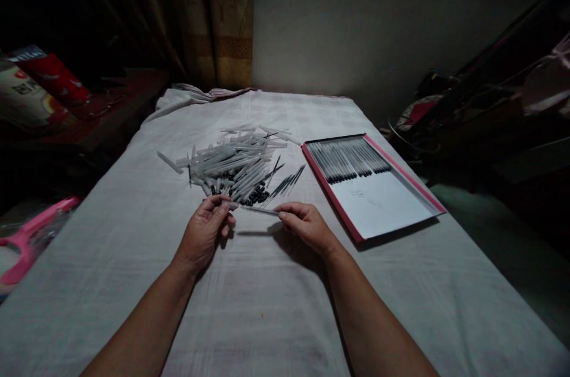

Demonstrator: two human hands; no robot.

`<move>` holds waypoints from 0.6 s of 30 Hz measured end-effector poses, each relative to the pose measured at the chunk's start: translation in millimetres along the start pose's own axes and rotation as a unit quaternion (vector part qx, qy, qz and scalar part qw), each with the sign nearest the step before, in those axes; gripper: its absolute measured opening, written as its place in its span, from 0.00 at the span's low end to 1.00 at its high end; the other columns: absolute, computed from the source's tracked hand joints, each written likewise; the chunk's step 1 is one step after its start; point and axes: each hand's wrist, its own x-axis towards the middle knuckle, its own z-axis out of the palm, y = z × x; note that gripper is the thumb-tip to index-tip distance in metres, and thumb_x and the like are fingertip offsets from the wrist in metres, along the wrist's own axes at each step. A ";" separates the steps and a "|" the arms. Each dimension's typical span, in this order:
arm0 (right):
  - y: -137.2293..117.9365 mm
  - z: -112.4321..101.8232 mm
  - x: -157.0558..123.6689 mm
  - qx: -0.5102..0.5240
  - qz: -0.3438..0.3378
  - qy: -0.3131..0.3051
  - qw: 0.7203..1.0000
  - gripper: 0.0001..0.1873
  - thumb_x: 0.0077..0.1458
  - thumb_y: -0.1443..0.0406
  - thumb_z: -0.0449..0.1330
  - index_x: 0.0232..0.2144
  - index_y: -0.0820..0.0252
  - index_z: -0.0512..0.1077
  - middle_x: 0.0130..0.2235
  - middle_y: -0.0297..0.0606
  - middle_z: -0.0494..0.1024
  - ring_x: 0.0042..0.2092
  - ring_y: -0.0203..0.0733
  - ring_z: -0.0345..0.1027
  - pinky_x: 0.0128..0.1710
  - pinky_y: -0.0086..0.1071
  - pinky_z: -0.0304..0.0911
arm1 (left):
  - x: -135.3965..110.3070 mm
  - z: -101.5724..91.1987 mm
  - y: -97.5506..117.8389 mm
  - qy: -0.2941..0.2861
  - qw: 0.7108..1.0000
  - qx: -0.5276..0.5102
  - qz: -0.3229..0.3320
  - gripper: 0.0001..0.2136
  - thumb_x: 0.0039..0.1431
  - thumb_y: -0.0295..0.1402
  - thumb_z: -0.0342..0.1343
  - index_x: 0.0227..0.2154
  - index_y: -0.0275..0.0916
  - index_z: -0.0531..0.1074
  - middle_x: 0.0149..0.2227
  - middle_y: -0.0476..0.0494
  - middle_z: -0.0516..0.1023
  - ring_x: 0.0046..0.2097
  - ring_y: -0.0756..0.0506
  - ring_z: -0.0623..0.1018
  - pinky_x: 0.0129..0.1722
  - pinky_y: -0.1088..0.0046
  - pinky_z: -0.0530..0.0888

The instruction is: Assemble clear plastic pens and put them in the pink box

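My left hand (205,233) and my right hand (305,225) pinch the two ends of one clear pen barrel (258,210), held level just above the white cloth (267,306). Both hands have their fingers closed on it. Just beyond them lies a heap of clear pen barrels (231,162), with small black caps (256,194) and thin black refills (287,181) at its near edge. To the right sits a shallow pink-edged box (418,190) with a row of finished pens (350,160) packed at its far end.
The cloth covers a long table running away from me to a pale wall (378,27). A pink plastic object (27,234) lies at the left. Red and white packets (40,89) sit on a dark shelf far left. Dark clutter (490,110) fills the right.
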 end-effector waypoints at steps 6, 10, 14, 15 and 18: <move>1.3 -0.6 0.1 -0.023 0.005 -0.009 1.000 0.15 0.45 0.57 0.64 0.32 0.63 0.80 0.20 0.29 0.67 0.22 0.31 0.56 0.23 0.27 0.51 | -1.3 1.9 -1.4 -0.002 1.000 0.014 -0.002 0.24 0.44 0.50 0.69 0.37 0.38 0.70 0.21 0.53 0.76 0.16 0.56 0.65 0.14 0.84 0.60; 2.6 0.2 0.5 -0.032 0.007 -0.009 0.999 0.17 0.45 0.56 0.63 0.33 0.62 0.80 0.20 0.30 0.68 0.23 0.32 0.57 0.23 0.28 0.52 | -1.9 1.3 -1.8 -0.006 1.000 0.022 -0.002 0.24 0.45 0.50 0.68 0.38 0.39 0.70 0.20 0.53 0.76 0.16 0.55 0.65 0.14 0.83 0.60; 1.2 1.7 -0.4 -0.049 0.004 -0.008 0.999 0.17 0.45 0.55 0.64 0.33 0.63 0.80 0.21 0.30 0.69 0.23 0.32 0.57 0.23 0.28 0.53 | -3.0 2.6 -1.3 -0.010 0.999 0.038 -0.005 0.24 0.44 0.51 0.68 0.37 0.39 0.70 0.19 0.53 0.76 0.16 0.55 0.66 0.14 0.83 0.59; 0.6 1.9 -1.1 -0.055 0.003 -0.007 0.998 0.18 0.45 0.55 0.64 0.33 0.63 0.80 0.21 0.30 0.69 0.23 0.32 0.57 0.23 0.27 0.53 | -3.4 3.4 -0.9 -0.011 0.999 0.040 -0.008 0.24 0.43 0.51 0.69 0.36 0.39 0.71 0.19 0.53 0.76 0.17 0.55 0.67 0.15 0.83 0.59; -1.7 0.4 -4.3 -0.072 0.016 -0.018 0.997 0.19 0.46 0.54 0.65 0.35 0.64 0.80 0.22 0.32 0.71 0.22 0.32 0.58 0.22 0.27 0.54 | -5.2 5.7 1.0 -0.022 0.998 0.044 -0.026 0.24 0.39 0.49 0.71 0.35 0.38 0.73 0.19 0.52 0.75 0.20 0.53 0.71 0.18 0.82 0.64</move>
